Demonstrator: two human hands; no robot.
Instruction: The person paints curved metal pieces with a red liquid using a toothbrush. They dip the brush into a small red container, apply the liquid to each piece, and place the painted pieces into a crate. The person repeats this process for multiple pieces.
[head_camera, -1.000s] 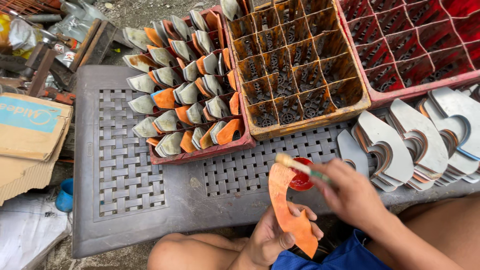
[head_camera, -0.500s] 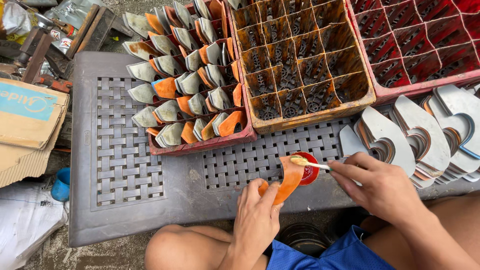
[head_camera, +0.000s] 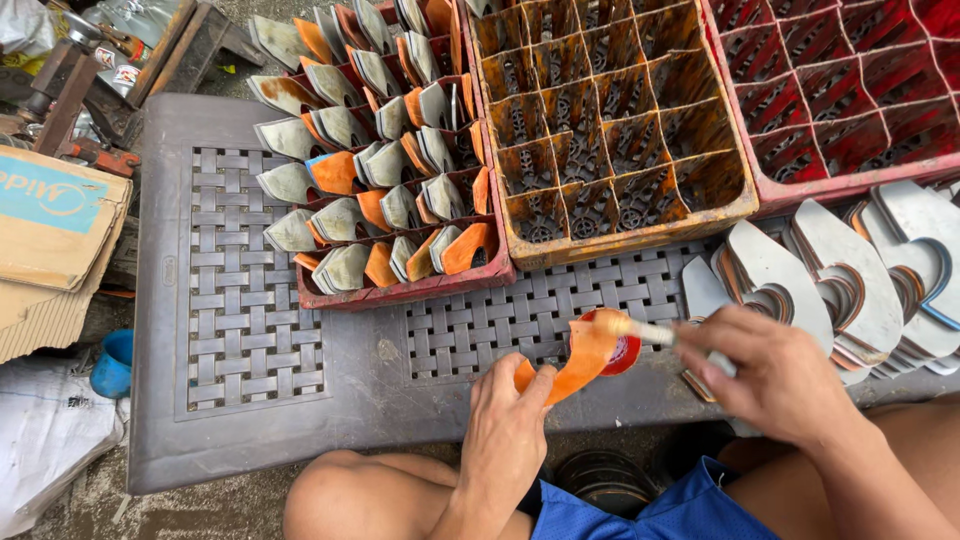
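The left hand (head_camera: 505, 425) grips a curved orange piece (head_camera: 580, 360) near the front edge of the gray table (head_camera: 240, 420). The right hand (head_camera: 775, 375) holds a small brush (head_camera: 640, 330) and touches its tip to the piece, over a little red pot (head_camera: 622, 352). A red crate (head_camera: 385, 170) at the back looks full of done pieces. The orange crate (head_camera: 610, 120) beside it has nothing in it, and stacks of flat gray shapes (head_camera: 850, 275) wait by the right edge, so lots is left.

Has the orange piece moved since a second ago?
Yes. The orange piece in the left hand has gone up from the person's lap to the table edge, beside the red tin.
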